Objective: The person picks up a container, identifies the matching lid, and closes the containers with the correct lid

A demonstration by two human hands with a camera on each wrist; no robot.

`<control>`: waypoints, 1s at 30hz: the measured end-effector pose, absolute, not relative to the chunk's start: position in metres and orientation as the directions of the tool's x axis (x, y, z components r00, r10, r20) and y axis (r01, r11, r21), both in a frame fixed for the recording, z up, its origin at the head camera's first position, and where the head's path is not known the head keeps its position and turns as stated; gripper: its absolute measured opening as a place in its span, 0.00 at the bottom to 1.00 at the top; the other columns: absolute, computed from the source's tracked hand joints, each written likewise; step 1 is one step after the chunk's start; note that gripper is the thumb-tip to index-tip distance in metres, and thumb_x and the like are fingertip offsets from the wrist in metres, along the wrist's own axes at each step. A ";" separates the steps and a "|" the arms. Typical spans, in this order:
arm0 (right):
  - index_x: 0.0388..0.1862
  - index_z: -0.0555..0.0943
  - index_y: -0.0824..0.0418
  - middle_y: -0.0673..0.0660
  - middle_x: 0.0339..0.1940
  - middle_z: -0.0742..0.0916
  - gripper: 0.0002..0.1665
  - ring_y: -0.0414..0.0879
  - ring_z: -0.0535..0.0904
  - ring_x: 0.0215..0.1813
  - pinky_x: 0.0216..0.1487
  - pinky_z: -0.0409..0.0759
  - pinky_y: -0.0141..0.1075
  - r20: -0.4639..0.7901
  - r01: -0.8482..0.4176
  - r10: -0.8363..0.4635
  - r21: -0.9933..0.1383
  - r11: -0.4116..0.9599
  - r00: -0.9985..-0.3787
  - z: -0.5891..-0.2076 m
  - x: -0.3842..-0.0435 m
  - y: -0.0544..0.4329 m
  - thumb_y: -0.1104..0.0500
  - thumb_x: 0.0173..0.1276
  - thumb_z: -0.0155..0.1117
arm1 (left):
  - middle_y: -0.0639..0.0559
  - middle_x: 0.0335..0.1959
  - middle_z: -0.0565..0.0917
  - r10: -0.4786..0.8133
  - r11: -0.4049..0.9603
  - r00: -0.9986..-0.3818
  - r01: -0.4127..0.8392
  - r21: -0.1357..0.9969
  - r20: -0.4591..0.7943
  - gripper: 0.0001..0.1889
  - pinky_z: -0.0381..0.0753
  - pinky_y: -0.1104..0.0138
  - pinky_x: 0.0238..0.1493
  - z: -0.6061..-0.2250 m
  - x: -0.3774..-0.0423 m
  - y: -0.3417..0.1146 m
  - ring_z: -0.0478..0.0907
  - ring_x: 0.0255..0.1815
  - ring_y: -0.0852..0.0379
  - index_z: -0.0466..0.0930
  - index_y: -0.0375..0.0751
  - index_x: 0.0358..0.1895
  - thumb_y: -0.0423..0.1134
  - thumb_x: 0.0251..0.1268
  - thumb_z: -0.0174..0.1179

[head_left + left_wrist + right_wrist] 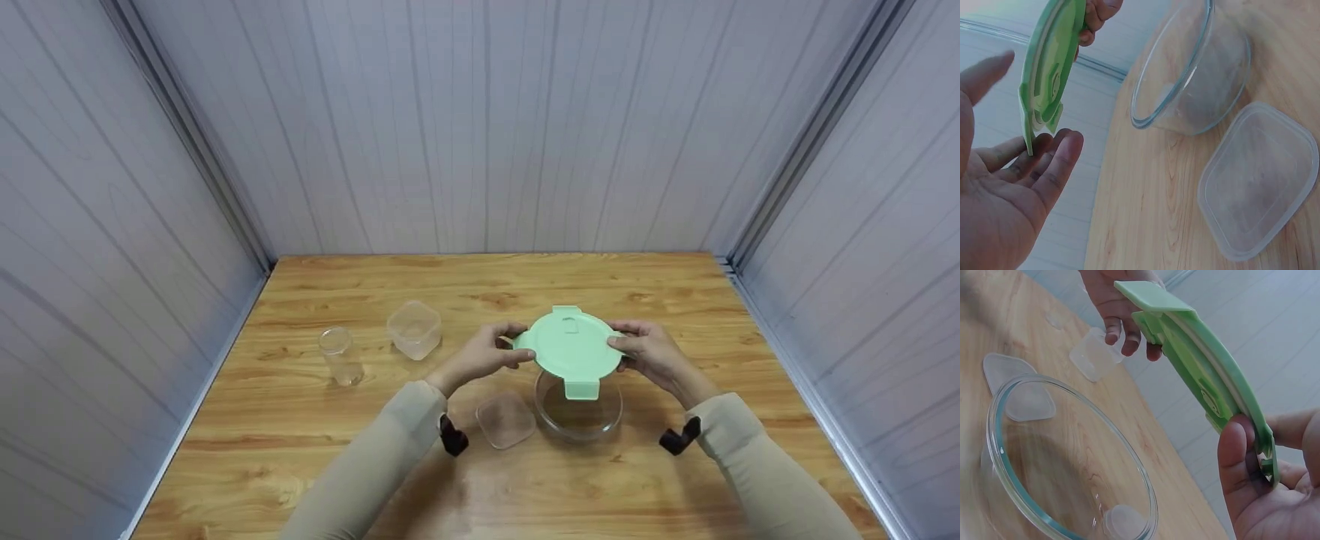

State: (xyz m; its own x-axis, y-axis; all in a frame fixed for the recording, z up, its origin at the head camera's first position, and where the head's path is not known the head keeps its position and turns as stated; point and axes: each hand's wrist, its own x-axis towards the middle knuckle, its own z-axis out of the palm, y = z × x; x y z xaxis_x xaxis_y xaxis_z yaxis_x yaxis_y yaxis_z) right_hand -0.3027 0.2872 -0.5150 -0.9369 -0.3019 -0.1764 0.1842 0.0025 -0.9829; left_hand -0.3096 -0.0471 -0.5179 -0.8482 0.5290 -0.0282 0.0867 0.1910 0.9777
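Note:
A round green snap-on lid point(573, 346) with flaps at its edge is held up above a round glass bowl point(579, 420). My right hand point(652, 354) grips the lid's right side, thumb on one face and fingers on the other, as the right wrist view shows. On the lid's left side is my left hand point(484, 356). Its fingertips point(1069, 147) touch a flap from below, while the thumb point(994, 73) stands away from the lid. The glass bowl stands upright on the table, its mouth partly hidden by the lid in the head view.
A clear square lid point(506, 421) lies flat just left of the bowl. Farther left are a clear square container point(415, 330) and a clear jar point(341, 356). A small whitish round piece point(1123, 522) shows through the bowl's glass. Panel walls point(480, 127) enclose the wooden table point(262, 450).

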 end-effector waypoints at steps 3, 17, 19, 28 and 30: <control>0.78 0.66 0.81 0.48 0.42 0.92 0.34 0.38 0.84 0.32 0.31 0.84 0.30 -0.177 0.180 -0.297 -0.984 0.019 -0.938 -0.517 -0.303 0.288 0.66 0.81 0.63 | 0.39 0.58 0.84 0.489 0.159 -0.871 0.031 0.987 -0.051 0.24 0.91 0.50 0.59 -0.519 -0.309 -0.042 0.86 0.51 0.52 0.80 0.31 0.69 0.42 0.78 0.68; 0.77 0.69 0.80 0.49 0.46 0.91 0.33 0.39 0.86 0.34 0.32 0.86 0.32 -0.201 0.160 -0.287 -0.974 0.160 -0.937 -0.524 -0.301 0.285 0.64 0.80 0.64 | 0.35 0.50 0.91 0.308 0.131 -0.946 -0.066 0.989 -0.104 0.16 0.91 0.66 0.37 -0.528 -0.306 -0.022 0.87 0.37 0.58 0.86 0.26 0.58 0.34 0.75 0.67; 0.77 0.69 0.80 0.50 0.46 0.90 0.34 0.39 0.86 0.35 0.32 0.86 0.32 -0.208 0.159 -0.285 -0.970 0.186 -0.936 -0.525 -0.300 0.285 0.63 0.80 0.64 | 0.37 0.48 0.91 0.287 0.141 -0.951 -0.080 0.987 -0.118 0.15 0.91 0.67 0.36 -0.529 -0.305 -0.020 0.87 0.37 0.58 0.87 0.26 0.57 0.34 0.75 0.67; 0.64 0.80 0.76 0.49 0.37 0.90 0.24 0.39 0.84 0.31 0.28 0.83 0.32 -0.220 0.145 -0.250 -0.947 0.287 -0.943 -0.529 -0.297 0.284 0.59 0.81 0.66 | 0.42 0.41 0.90 0.257 0.170 -0.956 -0.099 0.980 -0.141 0.10 0.91 0.65 0.33 -0.533 -0.300 -0.015 0.85 0.32 0.59 0.89 0.28 0.50 0.32 0.73 0.68; 0.62 0.81 0.76 0.49 0.36 0.90 0.22 0.38 0.84 0.31 0.27 0.83 0.31 -0.219 0.137 -0.248 -0.942 0.307 -0.944 -0.530 -0.297 0.285 0.59 0.80 0.67 | 0.42 0.42 0.90 0.257 0.185 -0.956 -0.093 0.978 -0.139 0.10 0.91 0.65 0.33 -0.535 -0.299 -0.014 0.85 0.33 0.58 0.89 0.29 0.50 0.32 0.73 0.69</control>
